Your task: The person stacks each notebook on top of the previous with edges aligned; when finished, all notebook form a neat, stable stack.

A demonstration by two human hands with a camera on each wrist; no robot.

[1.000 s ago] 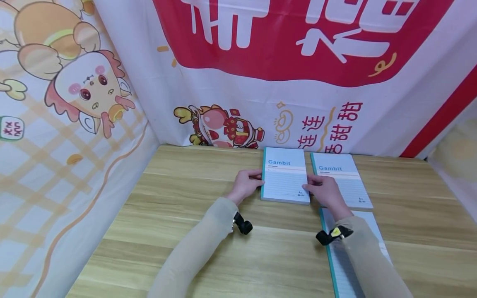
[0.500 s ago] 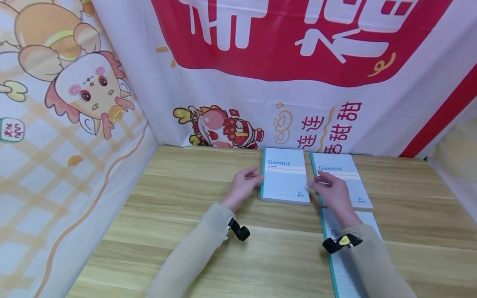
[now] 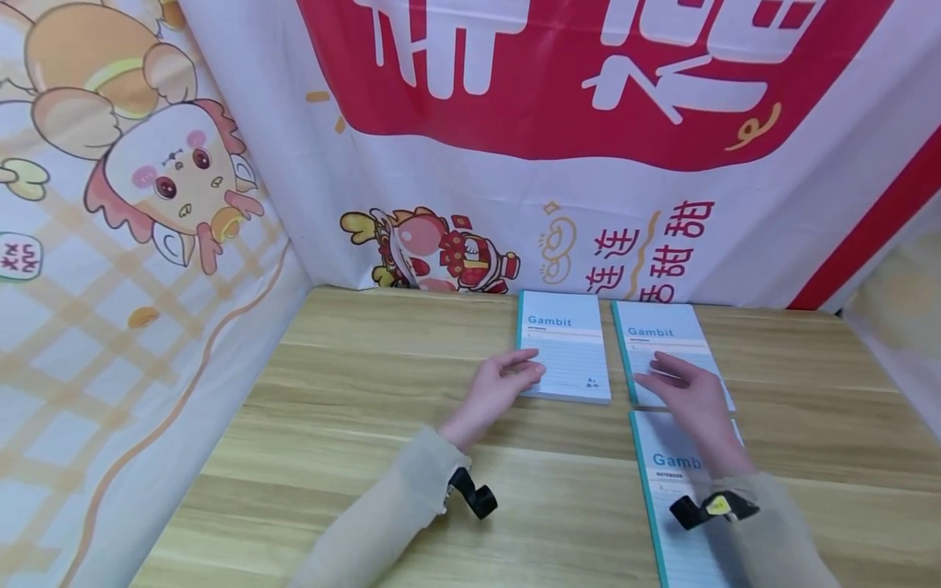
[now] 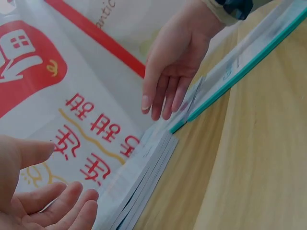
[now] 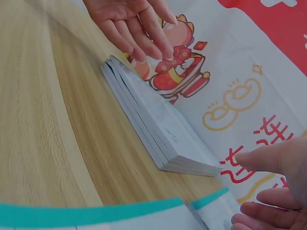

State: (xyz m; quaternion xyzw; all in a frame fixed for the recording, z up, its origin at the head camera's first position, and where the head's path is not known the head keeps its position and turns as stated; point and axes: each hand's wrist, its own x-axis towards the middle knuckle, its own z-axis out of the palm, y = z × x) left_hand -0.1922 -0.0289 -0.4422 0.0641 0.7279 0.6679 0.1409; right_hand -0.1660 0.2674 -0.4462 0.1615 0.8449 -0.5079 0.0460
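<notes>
A neat stack of pale blue Gambit notebooks [image 3: 566, 359] lies by the back edge of the wooden table; its layered page edges [image 5: 136, 120] show in the right wrist view. My left hand [image 3: 491, 398] hovers over the stack's near left corner, fingers relaxed, holding nothing. To the right lies a second Gambit notebook [image 3: 654, 322] with a teal spine. Above its lower part is my right hand [image 3: 694, 404], loose and holding nothing. A third notebook [image 3: 672, 498] lies nearer to me, partly hidden under my right wrist and sleeve. How many notebooks lie under these two cannot be told.
The wooden table [image 3: 382, 351] meets a printed white and red cloth [image 3: 434, 171] hung along the back. Another printed cloth [image 3: 184, 343] covers the left side. Black camera straps [image 3: 474, 494] sit on the wrists.
Both hands have let go of the stack's sides. My right hand has drawn right and toward me, over the second notebook. My left hand has shifted slightly right and nearer. The stack stays put.
</notes>
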